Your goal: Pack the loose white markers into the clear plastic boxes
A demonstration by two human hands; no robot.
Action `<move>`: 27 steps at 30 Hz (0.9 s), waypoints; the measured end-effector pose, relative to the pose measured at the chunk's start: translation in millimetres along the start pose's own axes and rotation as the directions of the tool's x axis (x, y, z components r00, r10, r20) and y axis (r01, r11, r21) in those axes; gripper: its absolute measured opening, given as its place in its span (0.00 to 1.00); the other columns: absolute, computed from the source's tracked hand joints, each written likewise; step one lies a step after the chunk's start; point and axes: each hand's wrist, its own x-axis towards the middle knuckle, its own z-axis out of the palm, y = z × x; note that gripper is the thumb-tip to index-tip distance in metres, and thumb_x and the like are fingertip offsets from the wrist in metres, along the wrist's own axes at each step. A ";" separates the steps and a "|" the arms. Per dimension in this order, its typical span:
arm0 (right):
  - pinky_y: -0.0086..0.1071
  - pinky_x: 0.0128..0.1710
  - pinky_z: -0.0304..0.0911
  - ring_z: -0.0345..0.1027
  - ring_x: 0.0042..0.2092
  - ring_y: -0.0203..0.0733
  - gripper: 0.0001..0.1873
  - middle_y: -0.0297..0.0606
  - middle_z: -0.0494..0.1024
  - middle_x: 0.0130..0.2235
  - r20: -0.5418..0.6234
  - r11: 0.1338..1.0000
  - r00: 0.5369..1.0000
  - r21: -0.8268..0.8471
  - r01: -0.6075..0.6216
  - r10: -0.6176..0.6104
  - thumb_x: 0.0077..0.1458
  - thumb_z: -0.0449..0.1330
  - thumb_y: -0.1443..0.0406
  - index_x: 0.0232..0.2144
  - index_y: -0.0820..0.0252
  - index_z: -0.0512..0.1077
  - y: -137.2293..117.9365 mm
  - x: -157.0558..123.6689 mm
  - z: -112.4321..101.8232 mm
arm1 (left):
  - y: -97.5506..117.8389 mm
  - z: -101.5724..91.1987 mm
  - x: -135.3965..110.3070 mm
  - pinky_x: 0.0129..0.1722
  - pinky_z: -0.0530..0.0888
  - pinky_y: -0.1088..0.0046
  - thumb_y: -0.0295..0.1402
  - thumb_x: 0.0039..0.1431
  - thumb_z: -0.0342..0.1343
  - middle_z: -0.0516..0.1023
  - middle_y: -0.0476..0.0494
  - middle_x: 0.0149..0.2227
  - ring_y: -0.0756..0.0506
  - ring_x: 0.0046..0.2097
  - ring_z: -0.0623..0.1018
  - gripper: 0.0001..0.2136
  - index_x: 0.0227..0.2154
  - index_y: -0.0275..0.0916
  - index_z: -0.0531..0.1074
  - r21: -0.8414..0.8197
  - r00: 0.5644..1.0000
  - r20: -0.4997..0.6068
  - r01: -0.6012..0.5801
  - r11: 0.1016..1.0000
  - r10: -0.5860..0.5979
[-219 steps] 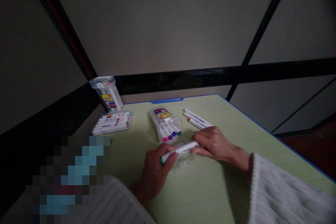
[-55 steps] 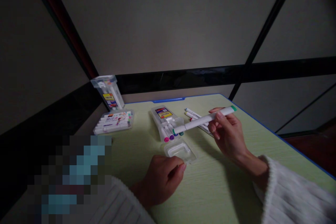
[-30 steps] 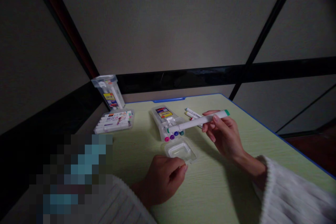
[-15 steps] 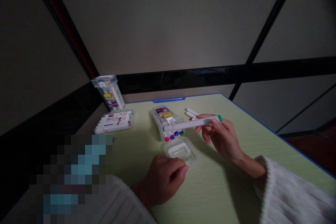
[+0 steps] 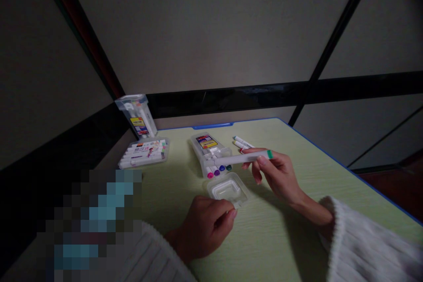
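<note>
My right hand point(image 5: 277, 174) pinches a white marker point(image 5: 239, 157) with a green end, thumb on the near side. The marker lies nearly level, its far tip over the opening of a clear plastic marker case point(image 5: 195, 146). Inside that case are several white markers with pink, purple, blue and dark green ends point(image 5: 217, 172). The case's clear lid point(image 5: 244, 190) hangs open towards me. My left hand point(image 5: 208, 224) is curled closed at the lid's near edge, thumb against the index finger, and covers part of it.
A few loose markers point(image 5: 242, 142) lie beyond my right hand. At the back left, one full marker case point(image 5: 145, 121) stands upright and another case point(image 5: 145, 152) lies flat before it. The greenish table point(image 5: 264, 238) has a blue edge near a wall point(image 5: 205, 31).
My right hand has moved slightly left and down, bringing the marker's tip further over the case opening. My left hand and the lid have stayed in place.
</note>
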 end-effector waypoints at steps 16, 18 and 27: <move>0.28 0.23 0.64 0.65 0.23 0.34 0.14 0.35 0.76 0.28 0.112 0.954 0.993 -0.295 0.058 -0.026 0.52 0.57 0.59 0.39 0.58 0.74 -4.6 -5.7 5.2 | 2.2 -2.3 1.9 0.19 0.59 0.78 0.25 0.56 0.45 0.66 0.54 0.13 0.55 0.16 0.62 0.12 0.20 0.37 0.66 0.031 1.000 -0.022 -0.018 0.999 0.019; 0.30 0.27 0.66 0.68 0.27 0.36 0.14 0.36 0.77 0.30 0.152 0.924 0.986 -0.365 0.117 -0.065 0.53 0.56 0.60 0.40 0.58 0.73 -3.2 -6.9 3.7 | 2.8 -2.9 1.6 0.19 0.60 0.78 0.25 0.57 0.44 0.66 0.54 0.13 0.55 0.16 0.63 0.12 0.20 0.37 0.65 0.058 0.999 -0.041 -0.029 0.998 0.031; 0.36 0.41 0.67 0.70 0.43 0.43 0.17 0.42 0.76 0.43 0.314 0.825 0.936 -0.480 0.298 -0.156 0.55 0.53 0.58 0.45 0.59 0.68 -4.1 -11.3 7.3 | 4.0 -6.2 3.6 0.25 0.69 0.78 0.25 0.58 0.44 0.76 0.47 0.26 0.51 0.26 0.75 0.09 0.39 0.37 0.66 0.063 0.992 -0.096 -0.080 0.995 0.086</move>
